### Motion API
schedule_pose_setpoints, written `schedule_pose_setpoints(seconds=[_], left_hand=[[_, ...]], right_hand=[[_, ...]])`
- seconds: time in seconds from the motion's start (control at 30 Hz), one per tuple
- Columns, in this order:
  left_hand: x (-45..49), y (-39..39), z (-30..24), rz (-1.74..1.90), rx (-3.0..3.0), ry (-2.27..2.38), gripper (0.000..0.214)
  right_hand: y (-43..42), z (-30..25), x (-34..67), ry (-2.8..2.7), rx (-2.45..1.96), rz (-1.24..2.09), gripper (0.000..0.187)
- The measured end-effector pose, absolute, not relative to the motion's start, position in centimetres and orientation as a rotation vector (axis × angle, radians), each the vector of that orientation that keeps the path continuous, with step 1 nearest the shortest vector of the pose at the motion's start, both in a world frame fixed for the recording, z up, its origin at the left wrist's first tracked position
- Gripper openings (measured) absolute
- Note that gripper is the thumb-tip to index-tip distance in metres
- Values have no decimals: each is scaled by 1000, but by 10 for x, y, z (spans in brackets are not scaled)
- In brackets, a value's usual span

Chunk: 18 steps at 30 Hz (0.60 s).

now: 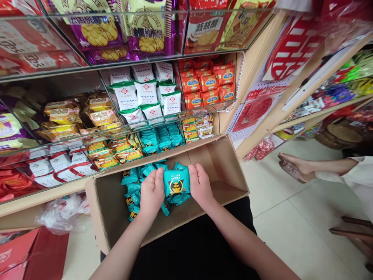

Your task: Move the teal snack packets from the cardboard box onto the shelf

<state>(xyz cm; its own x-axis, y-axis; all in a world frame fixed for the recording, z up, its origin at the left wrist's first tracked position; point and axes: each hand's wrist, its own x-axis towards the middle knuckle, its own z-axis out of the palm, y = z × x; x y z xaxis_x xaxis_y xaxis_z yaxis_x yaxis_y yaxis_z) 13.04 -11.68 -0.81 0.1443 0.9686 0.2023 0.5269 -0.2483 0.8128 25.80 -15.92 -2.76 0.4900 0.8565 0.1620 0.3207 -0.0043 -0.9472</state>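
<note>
A teal snack packet (pixel 176 184) with a black and yellow emblem is stretched between both hands above an open cardboard box (pixel 233 171). My left hand (pixel 153 192) pinches its left edge, fingers closed. On the opposite edge, my right hand (pixel 201 184) is closed too, thumb on top. More teal packets (pixel 131 188) lie loose in the left and middle of the box; some are partly hidden by my hands. The box's right part shows bare cardboard. Behind the box, similar teal packets (pixel 166 142) stand in rows in a low shelf compartment.
Glass-fronted shelves (pixel 140 126) rise just beyond the box, holding white-and-green packets (pixel 147 93), orange packets (pixel 208 81) and biscuit bags (pixel 148 31). A red carton (pixel 37 252) is on the floor at left. Another person's foot (pixel 294 165) and a wooden stool (pixel 352 233) are at right.
</note>
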Motion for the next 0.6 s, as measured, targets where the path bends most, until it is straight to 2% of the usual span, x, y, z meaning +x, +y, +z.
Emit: schedule_pose_setpoints(seconds=[0.6], left_hand=[[126,-116,-26,981,1560,1349,39]], right_hand=[[-156,-27,257,-1047,-1528,614,32]])
